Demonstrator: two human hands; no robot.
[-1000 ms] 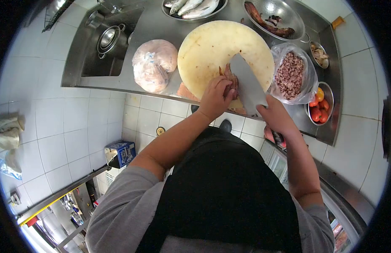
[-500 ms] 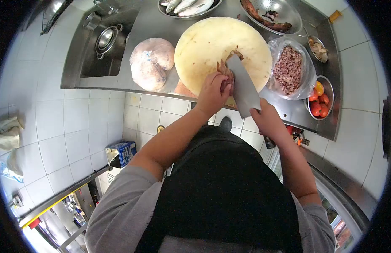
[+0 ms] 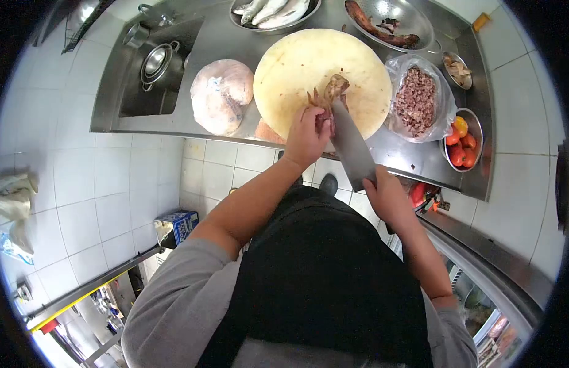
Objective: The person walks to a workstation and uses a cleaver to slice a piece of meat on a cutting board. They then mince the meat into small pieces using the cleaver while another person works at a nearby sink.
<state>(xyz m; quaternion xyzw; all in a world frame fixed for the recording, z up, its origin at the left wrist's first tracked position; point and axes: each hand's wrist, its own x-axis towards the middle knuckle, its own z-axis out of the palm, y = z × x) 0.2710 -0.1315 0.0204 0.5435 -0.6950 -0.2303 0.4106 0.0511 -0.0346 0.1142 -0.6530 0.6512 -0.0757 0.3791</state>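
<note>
My right hand [image 3: 387, 195] is wrapped round the handle of a broad cleaver [image 3: 353, 147]. The blade's tip rests by a brownish piece of meat [image 3: 335, 88] on the round yellowish cutting board [image 3: 297, 58]. Its near end reaches past the board's front edge toward me. Curled fingers of my left hand [image 3: 307, 135] press on reddish-brown meat at the near side of the board, just left of the blade. Most of the meat under those fingers is hidden.
Left of the board lies a bagged pale lump [image 3: 220, 95], then a sink [image 3: 134, 113] holding pots. Behind are a bowl of fish [image 3: 275, 27] and a colander [image 3: 419, 30] with dark meat. On the right are a bag of diced meat [image 3: 416, 104], tomatoes [image 3: 462, 153] and a small bowl [image 3: 457, 70].
The cleaver and my right hand have drawn back toward my body, baring more of the brown meat. My left hand has shifted slightly left and nearer to me.
</note>
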